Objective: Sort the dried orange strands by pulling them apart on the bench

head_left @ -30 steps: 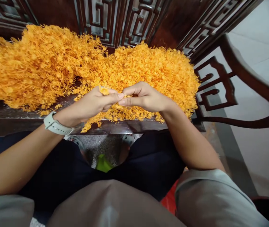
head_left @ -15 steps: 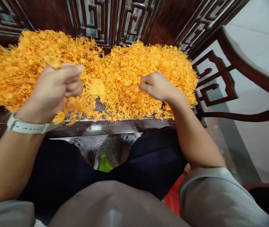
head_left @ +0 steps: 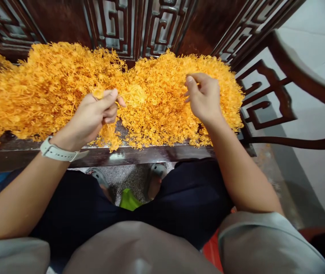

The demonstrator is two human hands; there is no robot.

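A big heap of small orange plastic sprigs (head_left: 50, 83) covers a dark wooden bench (head_left: 139, 154) in front of me. My left hand (head_left: 93, 114), with a pale watch (head_left: 58, 152) on the wrist, is closed on a small bunch of orange sprigs (head_left: 99, 93) near the heap's front middle. My right hand (head_left: 204, 97) hovers over the right part of the heap, its fingers curled and pinching at the sprigs on top. Strands hang below my left hand over the bench edge.
A carved dark wooden backrest (head_left: 139, 23) rises behind the heap. A curved wooden armrest (head_left: 293, 76) stands at the right, with pale tiled floor (head_left: 316, 42) beyond. Below the bench are my dark trousers, sandalled feet (head_left: 156, 171) and a green object (head_left: 128, 199).
My hands first parted from the middle, the left swinging out left. Now the left has come back toward the centre with its bunch, and the right has moved up onto the heap.
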